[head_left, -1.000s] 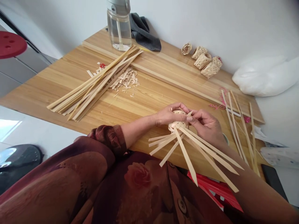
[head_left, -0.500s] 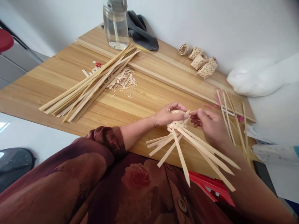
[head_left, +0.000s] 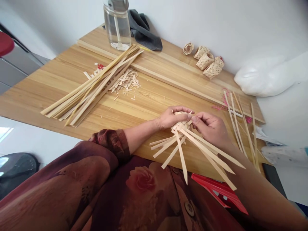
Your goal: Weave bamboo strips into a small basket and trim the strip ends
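Note:
A small, partly woven basket (head_left: 180,126) of pale flat strips is held above the near side of the table. My left hand (head_left: 170,117) wraps round its far left side, thumb across the top. Close against its right side, my right hand (head_left: 209,125) pinches a short strip end between thumb and fingertips. Loose pointed strips (head_left: 181,157) fan out from the basket toward me and to the right, some passing in front of my right forearm. The basket's far side is hidden behind my left fingers.
A bundle of long strips (head_left: 96,86) lies left, beside a heap of offcuts (head_left: 127,80). A water bottle (head_left: 117,27) and dark cloth (head_left: 145,32) stand behind. Several woven pieces (head_left: 205,61) sit by the wall. More strips (head_left: 243,128) and a white bag (head_left: 262,80) are at right.
My right hand has moved left, closer to the basket, and its fingers have closed in at the basket's edge. My left hand keeps its hold. The view has shifted slightly.

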A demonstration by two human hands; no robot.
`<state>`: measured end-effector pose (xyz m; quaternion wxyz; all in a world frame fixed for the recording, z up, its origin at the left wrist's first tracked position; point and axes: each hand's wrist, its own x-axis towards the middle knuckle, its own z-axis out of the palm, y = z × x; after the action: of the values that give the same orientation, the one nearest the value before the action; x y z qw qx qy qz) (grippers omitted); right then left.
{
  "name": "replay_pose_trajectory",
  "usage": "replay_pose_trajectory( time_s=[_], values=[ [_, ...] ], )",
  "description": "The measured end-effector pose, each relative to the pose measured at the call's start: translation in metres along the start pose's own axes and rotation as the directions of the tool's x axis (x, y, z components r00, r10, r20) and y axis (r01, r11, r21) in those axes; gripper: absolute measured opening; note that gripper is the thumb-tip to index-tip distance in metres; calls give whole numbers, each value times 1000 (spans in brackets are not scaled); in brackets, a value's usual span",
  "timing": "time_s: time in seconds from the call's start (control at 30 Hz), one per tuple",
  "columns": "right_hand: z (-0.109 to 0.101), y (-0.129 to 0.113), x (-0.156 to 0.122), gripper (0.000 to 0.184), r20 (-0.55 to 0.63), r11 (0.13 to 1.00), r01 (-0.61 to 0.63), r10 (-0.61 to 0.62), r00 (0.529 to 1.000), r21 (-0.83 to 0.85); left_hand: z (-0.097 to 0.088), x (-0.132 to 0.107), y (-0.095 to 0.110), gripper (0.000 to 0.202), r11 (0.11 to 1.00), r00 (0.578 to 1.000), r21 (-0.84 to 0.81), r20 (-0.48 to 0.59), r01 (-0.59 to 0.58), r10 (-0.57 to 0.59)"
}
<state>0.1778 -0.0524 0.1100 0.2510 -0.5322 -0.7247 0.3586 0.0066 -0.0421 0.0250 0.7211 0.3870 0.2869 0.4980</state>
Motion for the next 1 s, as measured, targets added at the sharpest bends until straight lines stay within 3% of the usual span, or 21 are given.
replay_pose_trajectory(
  time_s=[0.07, 0.2, 0.33, 0.43, 0.57, 0.67, 0.8, 0.9, 1.0],
  values=[
    [1, 0, 2, 31, -25, 993, 90, -92, 995, -72, -1, 1, -2, 39, 999, 1000, -42, 0, 8, -8],
    [3, 12, 10, 26, -5, 990, 141, -141, 990, 1, -1, 2, -4, 39, 996, 1000, -92, -17, 16, -18],
    [6, 23, 15, 23, -89, 975, 221, -221, 971, -13, -3, 3, -1, 39, 999, 999, -29, 5, -33, 33],
    [8, 24, 15, 25, -86, 974, 225, -222, 971, 28, -3, 3, 1, 40, 997, 998, 29, -3, -68, 68],
    [11, 27, 18, 28, -91, 987, 148, -142, 986, 57, -3, 3, -2, 45, 994, 996, 72, -9, -83, 84],
    [8, 36, 27, 37, -157, 991, 109, -96, 983, 77, -2, 1, -10, 53, 994, 995, 62, 53, -89, 86],
    [0, 40, 32, 42, -88, 948, -112, 144, 986, 298, -4, 1, -15, 77, 994, 982, 60, 169, -94, 83],
    [-4, 33, 24, 38, 59, 871, -342, 344, 937, 353, -6, 3, -11, 71, 992, 992, 41, 48, -118, 116],
    [-5, 25, 12, 33, 188, 875, -429, 393, 900, 226, -5, 4, -7, 47, 994, 993, 55, -51, -99, 102]
  ],
)
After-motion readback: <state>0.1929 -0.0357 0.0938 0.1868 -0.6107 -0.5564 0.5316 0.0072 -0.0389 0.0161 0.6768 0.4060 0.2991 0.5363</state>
